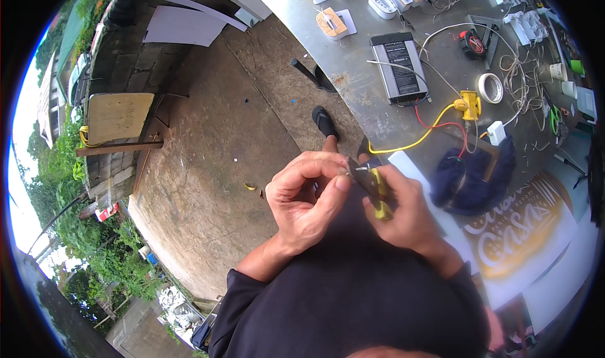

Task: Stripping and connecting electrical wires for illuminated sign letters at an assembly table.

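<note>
Pinches thumb and forefinger of left hand point(297, 218) together; cannot tell on what. Grips yellow-handled pliers point(379, 184) in curled fingers of right hand point(408, 214), just beside left fingertips. Best squeeze slowly, keeping left fingertips clear of metal jaws. Points nose up-left toward left fingertips; runs long axis diagonally down-right into right palm.

The pliers point(379, 183) are yellow and black, the connector point(468, 106) yellow, the cloth point(450, 180) navy.
</note>
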